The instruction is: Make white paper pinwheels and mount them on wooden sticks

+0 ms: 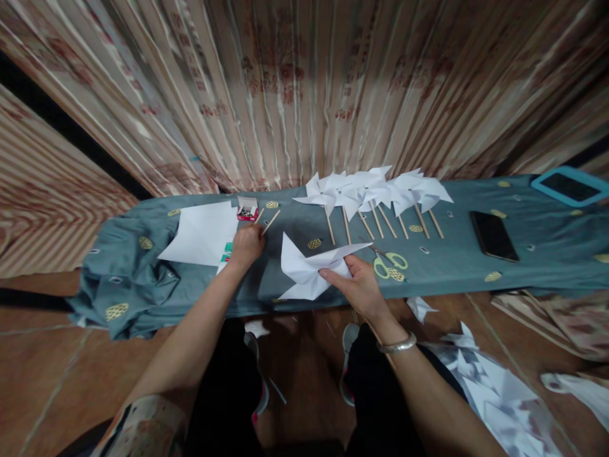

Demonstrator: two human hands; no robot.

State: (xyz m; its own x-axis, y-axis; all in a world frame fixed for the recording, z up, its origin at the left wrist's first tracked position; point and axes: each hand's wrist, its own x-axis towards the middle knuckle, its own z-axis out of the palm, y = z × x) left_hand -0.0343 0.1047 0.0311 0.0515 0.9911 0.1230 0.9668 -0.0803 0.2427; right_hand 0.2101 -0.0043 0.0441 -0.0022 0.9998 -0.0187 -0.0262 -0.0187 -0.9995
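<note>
Teal cloth (451,273); right hand (359,285) pinching pinwheel (304,270), long axis sideways; left hand (247,246) at slanting sticks (271,221), grip unclear.

1. Over there, the right-hand grip (360,280) pinches a paper pinwheel (307,274) over the table (454,266).
2. At its ten o'clock, the left-hand grip (248,245) sits right at two wooden sticks (271,221).
3. Mounted pinwheels (367,188) lie at one o'clock, scissors (379,255) at three.

The only view is from the person's head, facing forward and steeply down. It sits near enough that the left hand (248,245) and right hand (358,284) fall mid-frame, over the table (547,238); curtain (309,120) fills the top, legs (221,393) the bottom.
</note>
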